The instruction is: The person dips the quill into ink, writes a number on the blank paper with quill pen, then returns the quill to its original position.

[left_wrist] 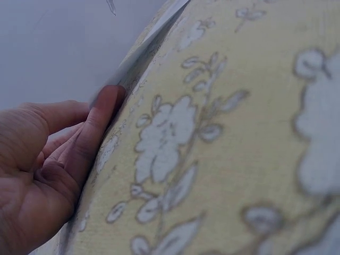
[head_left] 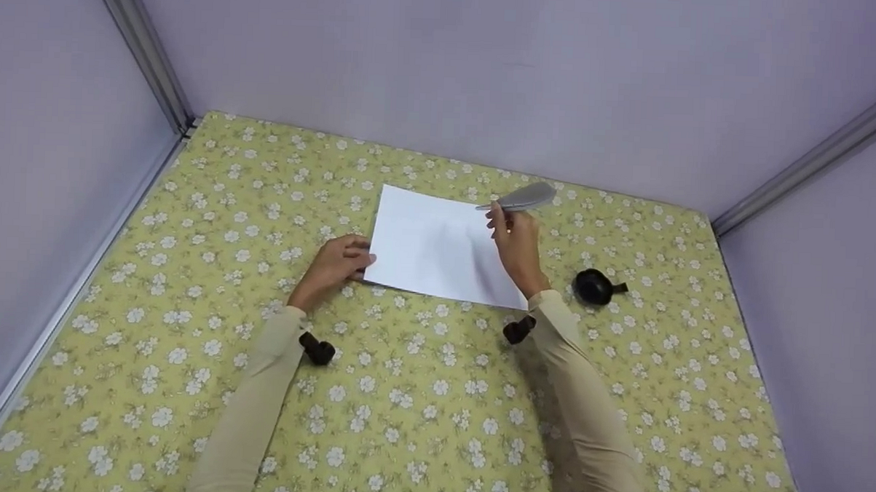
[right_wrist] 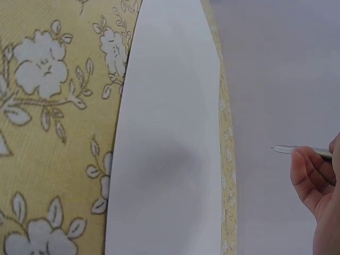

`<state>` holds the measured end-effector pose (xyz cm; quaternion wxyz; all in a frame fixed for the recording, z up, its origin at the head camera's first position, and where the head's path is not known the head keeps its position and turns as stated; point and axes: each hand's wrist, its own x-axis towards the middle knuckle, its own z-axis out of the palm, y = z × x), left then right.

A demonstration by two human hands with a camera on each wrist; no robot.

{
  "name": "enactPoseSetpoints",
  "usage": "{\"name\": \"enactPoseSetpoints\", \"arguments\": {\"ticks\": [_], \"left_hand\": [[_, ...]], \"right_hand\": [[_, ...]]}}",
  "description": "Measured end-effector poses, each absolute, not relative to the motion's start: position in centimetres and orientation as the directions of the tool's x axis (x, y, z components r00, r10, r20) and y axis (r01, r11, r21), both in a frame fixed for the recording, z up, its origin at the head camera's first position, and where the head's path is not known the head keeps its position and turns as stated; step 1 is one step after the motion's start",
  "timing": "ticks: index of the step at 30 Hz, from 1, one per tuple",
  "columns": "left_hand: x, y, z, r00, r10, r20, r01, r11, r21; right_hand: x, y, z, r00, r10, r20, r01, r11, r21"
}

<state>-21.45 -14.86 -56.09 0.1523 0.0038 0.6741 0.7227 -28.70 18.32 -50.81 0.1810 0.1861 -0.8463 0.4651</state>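
A sheet of white paper [head_left: 424,238] lies on the flowered cloth in the head view. My left hand [head_left: 333,264] pinches its left edge, thumb on top; in the left wrist view, fingers of the left hand [left_wrist: 48,170] reach under the raised edge of the paper [left_wrist: 141,56]. My right hand [head_left: 518,245] holds a grey feather pen [head_left: 531,196] above the paper's right part, its plume pointing right. The right wrist view shows the pen's fine tip [right_wrist: 281,149] pinched in the right hand [right_wrist: 321,186], apart from the paper [right_wrist: 170,95].
A small black round dish with a short handle [head_left: 593,287] stands right of the paper, near my right forearm. Yellow cloth with white flowers [head_left: 404,390] covers the table. Pale panels [head_left: 488,73] enclose its back and sides.
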Motion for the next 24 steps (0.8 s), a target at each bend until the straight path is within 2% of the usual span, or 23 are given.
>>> {"name": "enactPoseSetpoints", "arguments": {"ticks": [7,13,17,24], "left_hand": [[-21.2,-15.2,-56.0,-0.953,0.235,-0.19,-0.204,-0.034,0.978],[-21.4,-15.2,-56.1,-0.949,0.245,-0.2,-0.225,-0.08,0.971],[-21.5,-15.3,-56.2,-0.952,0.239,-0.193,-0.203,-0.018,0.979],[-21.5,-15.2,-56.4,-0.955,0.244,-0.169,-0.183,-0.034,0.983]], "right_hand": [[-29.0,17.9,-50.8,-0.871,-0.167,0.462,-0.479,0.497,-0.724],[-29.4,17.7,-50.7,-0.883,-0.169,0.437,-0.463,0.454,-0.761],[-29.6,17.3,-50.9,-0.888,-0.167,0.429,-0.457,0.424,-0.782],[-30.1,16.7,-51.3,-0.9,-0.191,0.391,-0.434,0.454,-0.778]]}}
